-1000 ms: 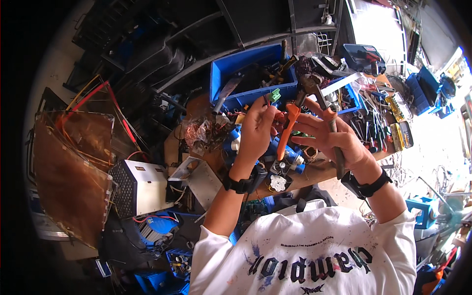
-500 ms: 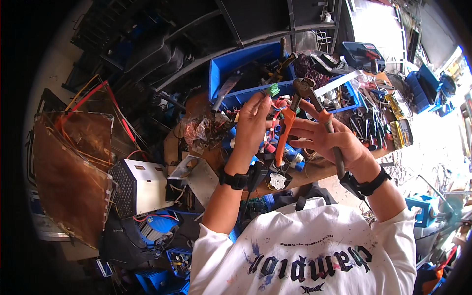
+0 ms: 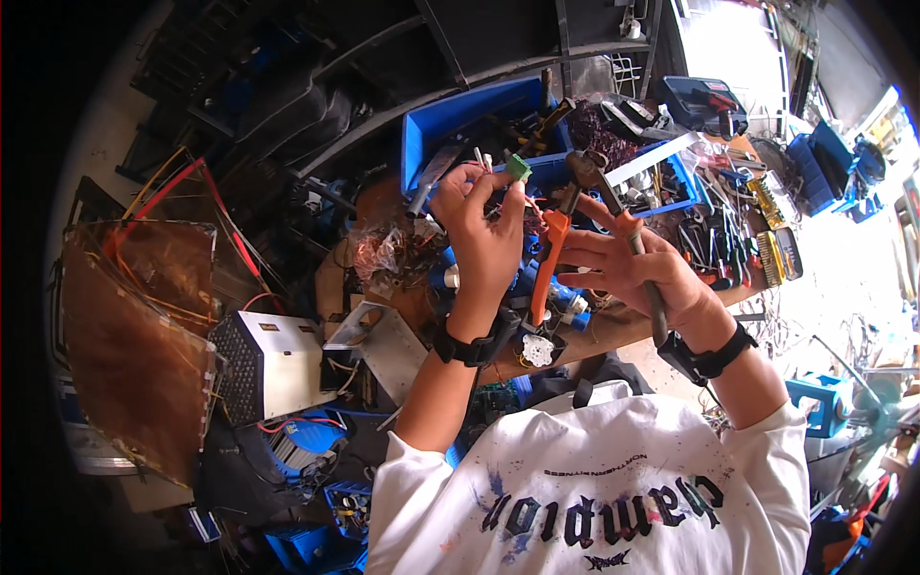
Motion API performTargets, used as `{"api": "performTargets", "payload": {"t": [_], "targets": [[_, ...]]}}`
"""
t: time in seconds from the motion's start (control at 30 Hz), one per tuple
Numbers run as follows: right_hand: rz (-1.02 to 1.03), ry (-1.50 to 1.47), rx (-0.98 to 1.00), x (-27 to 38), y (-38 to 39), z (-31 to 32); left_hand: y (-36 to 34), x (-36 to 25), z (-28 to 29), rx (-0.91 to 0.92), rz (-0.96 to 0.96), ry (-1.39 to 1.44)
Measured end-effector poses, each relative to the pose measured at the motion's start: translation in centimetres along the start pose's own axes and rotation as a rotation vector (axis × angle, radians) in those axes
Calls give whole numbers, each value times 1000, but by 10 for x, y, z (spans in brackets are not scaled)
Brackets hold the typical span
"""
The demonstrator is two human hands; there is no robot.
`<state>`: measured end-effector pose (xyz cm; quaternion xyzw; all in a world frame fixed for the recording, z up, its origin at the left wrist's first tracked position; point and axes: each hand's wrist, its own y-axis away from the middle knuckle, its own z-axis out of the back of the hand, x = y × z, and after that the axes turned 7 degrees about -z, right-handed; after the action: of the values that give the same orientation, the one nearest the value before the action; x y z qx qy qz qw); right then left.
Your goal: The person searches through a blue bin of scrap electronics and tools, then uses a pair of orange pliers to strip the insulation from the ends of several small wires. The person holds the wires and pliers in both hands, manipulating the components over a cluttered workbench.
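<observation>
Between the thumb and fingers of my left hand (image 3: 482,225) is a small green terminal block (image 3: 518,169). Thin red and white wires show close to those fingers. My right hand (image 3: 661,276) is wrapped round a pair of worn pliers (image 3: 551,268), whose handles are spread apart. One handle is orange; the other is orange near the joint and greyish brown further down. The rusty head of the pliers points away from me, just right of the terminal block and apart from it. Part of the grip is hidden behind my right fingers.
A blue bin (image 3: 422,144) of tools stands beyond my hands, with a smaller blue tray (image 3: 692,192) to its right. Several screwdrivers and pliers (image 3: 728,240) lie at the right. Blue-and-white connectors (image 3: 570,305) lie below my hands. A white metal case (image 3: 283,359) sits at the left.
My left hand has turned and shifted slightly left, bringing the green terminal block left with it. The right hand and the pliers have hardly moved.
</observation>
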<state>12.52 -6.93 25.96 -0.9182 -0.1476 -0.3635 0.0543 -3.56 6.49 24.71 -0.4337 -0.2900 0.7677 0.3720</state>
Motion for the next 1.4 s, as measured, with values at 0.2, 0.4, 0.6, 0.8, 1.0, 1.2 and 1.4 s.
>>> {"api": "performTargets", "payload": {"t": [0.2,0.4,0.6,0.8,1.0,1.2,1.4], "targets": [[7,15,30,-7,-3,3,-6,-1,3,5,23,185],[-11,40,-15,-4,-3,-2,-4,-8,0,66,309,569],[-49,160,-189,-6,5,-1,-5,-10,-1,130,338,571],[-32,118,-210,-7,16,11,-10,-11,-4,120,378,757],[-79,232,-302,7,15,-15,-11,-9,-3,173,440,863],[-116,186,-269,6,12,-7,-15,-18,-1,218,468,851],[-97,360,-314,14,12,-9,-13,-15,2,193,562,933]]}}
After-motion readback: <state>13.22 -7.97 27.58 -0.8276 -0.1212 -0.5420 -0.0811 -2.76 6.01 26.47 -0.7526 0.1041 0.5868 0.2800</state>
